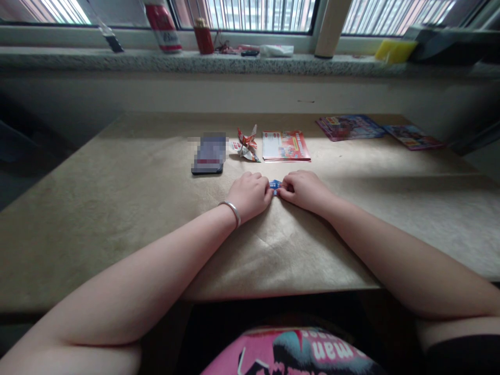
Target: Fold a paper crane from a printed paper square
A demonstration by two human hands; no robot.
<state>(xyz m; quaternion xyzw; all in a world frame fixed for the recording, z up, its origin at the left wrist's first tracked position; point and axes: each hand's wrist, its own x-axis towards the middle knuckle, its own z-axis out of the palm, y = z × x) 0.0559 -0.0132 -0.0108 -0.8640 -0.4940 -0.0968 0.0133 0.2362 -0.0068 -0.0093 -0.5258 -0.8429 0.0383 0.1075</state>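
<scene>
"Pink printed clothing (238, 359) is nearest you, just short of the near edge of the table (117, 224). What do you have between your hands?"

"You have a small piece of blue paper (275, 184), about midway across the table. Your left hand (250, 195), with a silver bracelet (238, 216) at its wrist, pinches the left end between thumb and curled fingers. Your right hand (308, 190) pinches the right end the same way. Your fingers cover much of it, so it seems folded, but you can't be certain from here."

"And what lies farther off from you?"

"Beyond your left hand, to the left, you have a dark phone (210, 152). Right of it stands a folded paper figure (247, 144), then a stack of red and white sheets (286, 146). At the far right lie colourful printed sheets (351, 127)."

"Past the table?"

"You face a stone windowsill (156, 63), with a red can (162, 26) on the left and a yellow object (396, 51) on the right."
</scene>
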